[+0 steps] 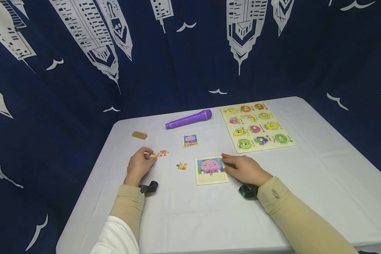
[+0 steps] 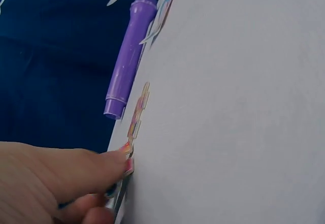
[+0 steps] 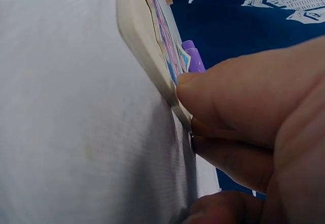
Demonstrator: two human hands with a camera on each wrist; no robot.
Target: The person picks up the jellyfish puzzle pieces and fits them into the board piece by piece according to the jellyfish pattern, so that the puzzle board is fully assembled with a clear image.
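Observation:
My left hand [image 1: 140, 163] pinches a small yellow-and-pink jigsaw piece [image 1: 153, 155] between thumb and fingers, low over the table. Right beside it lies another jigsaw piece [image 1: 163, 153], pink and orange. A third, loose piece [image 1: 182, 165] sits between that hand and the puzzle board. The square wooden puzzle board [image 1: 212, 179] shows a pink jellyfish in its upper part and bare wood below. My right hand [image 1: 245, 169] grips the board's right edge, the thumb [image 3: 203, 94] on top and other fingers at the side. A small jellyfish picture card [image 1: 190, 140] lies behind the board.
Toward the back of the white-covered table [image 1: 177, 218] lies a purple toy microphone [image 1: 188, 120]. A brown rectangular piece [image 1: 139, 135] is at the left. A fruit puzzle board [image 1: 257, 127] lies at the back right. A dark blue patterned curtain [image 1: 184, 63] hangs behind.

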